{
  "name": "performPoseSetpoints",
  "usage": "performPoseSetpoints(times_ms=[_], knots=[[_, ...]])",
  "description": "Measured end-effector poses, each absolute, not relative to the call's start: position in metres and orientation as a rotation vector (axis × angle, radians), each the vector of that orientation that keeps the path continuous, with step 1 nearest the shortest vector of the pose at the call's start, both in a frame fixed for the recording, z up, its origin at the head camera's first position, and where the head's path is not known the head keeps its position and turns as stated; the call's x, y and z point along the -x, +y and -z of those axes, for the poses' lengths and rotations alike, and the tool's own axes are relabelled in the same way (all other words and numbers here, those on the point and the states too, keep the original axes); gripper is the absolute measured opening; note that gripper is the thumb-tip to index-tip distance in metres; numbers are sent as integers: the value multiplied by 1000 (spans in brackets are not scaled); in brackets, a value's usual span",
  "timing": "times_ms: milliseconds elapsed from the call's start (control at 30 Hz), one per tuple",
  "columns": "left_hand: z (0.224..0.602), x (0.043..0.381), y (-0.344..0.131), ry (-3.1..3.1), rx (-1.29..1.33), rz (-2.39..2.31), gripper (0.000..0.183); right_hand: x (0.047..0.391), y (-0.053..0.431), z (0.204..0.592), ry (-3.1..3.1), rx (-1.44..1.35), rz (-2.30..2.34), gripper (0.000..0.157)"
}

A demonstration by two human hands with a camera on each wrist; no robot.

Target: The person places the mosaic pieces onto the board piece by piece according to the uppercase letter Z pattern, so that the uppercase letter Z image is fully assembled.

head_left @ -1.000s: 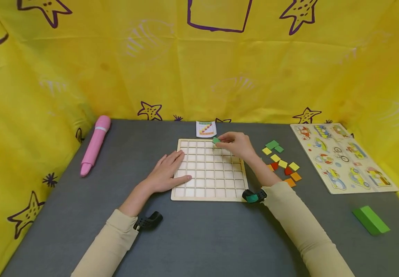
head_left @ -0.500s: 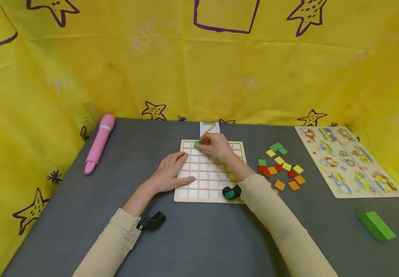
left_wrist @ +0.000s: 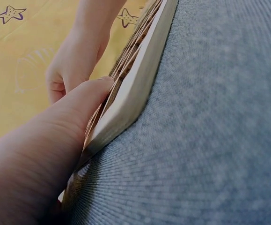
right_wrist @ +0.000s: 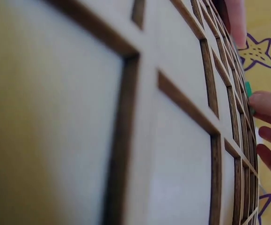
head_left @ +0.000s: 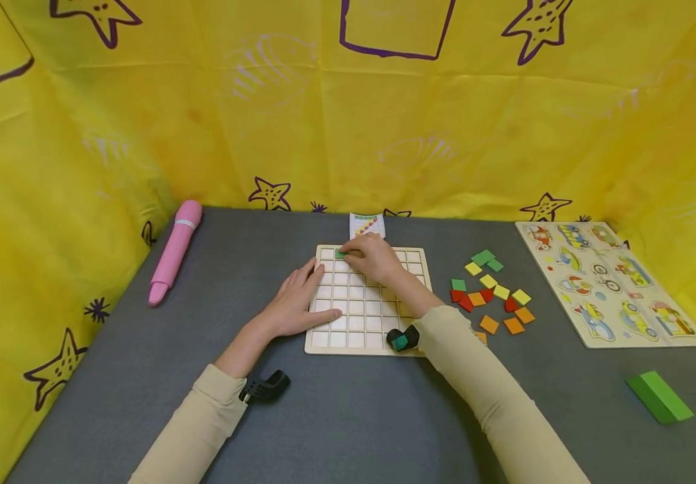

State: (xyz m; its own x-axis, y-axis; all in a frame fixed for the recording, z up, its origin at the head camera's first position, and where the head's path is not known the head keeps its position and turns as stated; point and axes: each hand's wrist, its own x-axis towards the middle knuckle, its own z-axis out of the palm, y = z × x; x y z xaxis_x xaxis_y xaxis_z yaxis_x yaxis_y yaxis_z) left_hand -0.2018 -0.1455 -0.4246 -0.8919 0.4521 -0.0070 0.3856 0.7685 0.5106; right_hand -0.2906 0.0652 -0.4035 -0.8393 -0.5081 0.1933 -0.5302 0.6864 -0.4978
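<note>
A wooden grid board (head_left: 348, 351) lies on the dark table in the head view. My left hand (head_left: 292, 304) rests flat over its left edge, fingers straight and thumb on the grid. At the board's far row, toward the left corner, my right hand (head_left: 377, 259) pinches a green square tile (head_left: 339, 254). In the right wrist view the green tile (right_wrist: 248, 89) shows edge-on between fingertips, at the grid surface; whether it sits fully in a cell cannot be told. Just behind the board is a small pattern card (head_left: 367, 224), partly covered by the right hand.
Right of the board lie loose green tiles (head_left: 483, 257), yellow tiles (head_left: 521, 297), red tiles (head_left: 465, 304) and orange tiles (head_left: 514, 326). A picture puzzle board (head_left: 611, 286) and a green block (head_left: 659, 396) stand farther right. At the left is a pink microphone-shaped object (head_left: 175, 252).
My right hand has carried the green tile leftward along the board's far edge and lowered it to the far row. The left hand has stayed on the board.
</note>
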Motion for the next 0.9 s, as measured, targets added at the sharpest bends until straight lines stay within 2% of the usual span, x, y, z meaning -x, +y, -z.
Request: performPoseSetpoints(times_ms=[267, 567, 900], knots=[[425, 202, -145, 2823, -635, -738, 104, 292, 67, 404, -2837, -933, -914, 22], [425, 203, -145, 2809, -628, -742, 105, 294, 65, 400, -2923, -650, -1172, 20], [425, 202, -145, 2808, -636, -750, 107, 288, 78, 387, -2979, -692, -1177, 24]])
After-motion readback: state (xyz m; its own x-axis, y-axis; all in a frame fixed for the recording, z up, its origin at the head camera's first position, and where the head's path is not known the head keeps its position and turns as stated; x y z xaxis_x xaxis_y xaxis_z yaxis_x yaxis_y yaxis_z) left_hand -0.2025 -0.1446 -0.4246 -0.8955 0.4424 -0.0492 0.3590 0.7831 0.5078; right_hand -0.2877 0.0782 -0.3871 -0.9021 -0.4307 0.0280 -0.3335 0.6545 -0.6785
